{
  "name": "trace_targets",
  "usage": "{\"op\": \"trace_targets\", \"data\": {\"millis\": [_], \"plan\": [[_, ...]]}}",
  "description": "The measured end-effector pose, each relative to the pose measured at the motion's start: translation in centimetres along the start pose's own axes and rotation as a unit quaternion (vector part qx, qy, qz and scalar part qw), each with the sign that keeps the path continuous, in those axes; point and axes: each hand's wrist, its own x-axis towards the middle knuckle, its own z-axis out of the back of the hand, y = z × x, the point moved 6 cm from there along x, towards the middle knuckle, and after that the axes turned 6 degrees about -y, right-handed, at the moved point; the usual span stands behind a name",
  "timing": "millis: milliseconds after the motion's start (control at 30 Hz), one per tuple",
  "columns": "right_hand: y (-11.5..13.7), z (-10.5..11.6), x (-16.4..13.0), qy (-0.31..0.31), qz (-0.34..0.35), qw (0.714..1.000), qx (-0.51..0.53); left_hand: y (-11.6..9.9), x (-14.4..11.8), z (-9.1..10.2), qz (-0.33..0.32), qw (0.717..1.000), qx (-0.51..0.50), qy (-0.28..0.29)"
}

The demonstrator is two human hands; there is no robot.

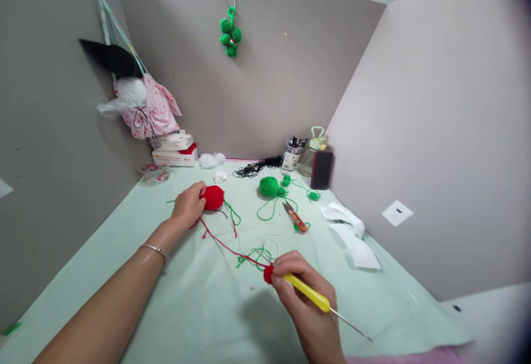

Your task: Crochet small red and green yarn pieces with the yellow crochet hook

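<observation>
My left hand (189, 204) is closed around the left side of a ball of red yarn (214, 198) on the table. A red strand (224, 246) runs from there to a small red crocheted piece (268, 274). That piece is pinched at the fingertips of my right hand (305, 292), which also grips a crochet hook (309, 292) with a yellow handle. One metal end of the hook points down to the right; the other lies near the red piece, partly hidden by my fingers. Loose green yarn ends (261, 254) lie just behind the red piece.
Orange-handled thread snips (295, 217) lie near a green yarn ball (269, 187). Farther back are black yarn (257, 167), a pen cup (291, 155), a bottle (307, 159) and a phone (322, 170). White paper pieces (352, 237) lie right. A green crocheted ornament (230, 36) hangs ahead.
</observation>
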Motion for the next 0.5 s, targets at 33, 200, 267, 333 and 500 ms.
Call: {"op": "trace_targets", "data": {"millis": [33, 200, 267, 333, 500], "plan": [[-0.01, 0.05, -0.01, -0.001, 0.002, 1.000, -0.002, 0.05, 0.05, 0.10, -0.001, 1.000, 0.004, -0.001], [-0.26, 0.18, -0.19, -0.001, 0.000, 1.000, -0.008, -0.01, 0.28, 0.61, -0.017, 0.999, 0.028, -0.013], [-0.37, 0.18, -0.27, -0.001, -0.004, 1.000, -0.008, -0.24, 0.29, 0.64, -0.035, 0.999, 0.035, -0.015], [-0.42, 0.17, -0.32, 0.001, -0.004, 1.000, -0.006, -0.42, 0.31, 0.71, -0.053, 0.998, 0.037, -0.014], [-0.42, 0.19, -0.33, 0.003, -0.009, 1.000, -0.006, -0.19, 0.10, 1.03, -0.077, 0.996, 0.021, 0.034]]}}
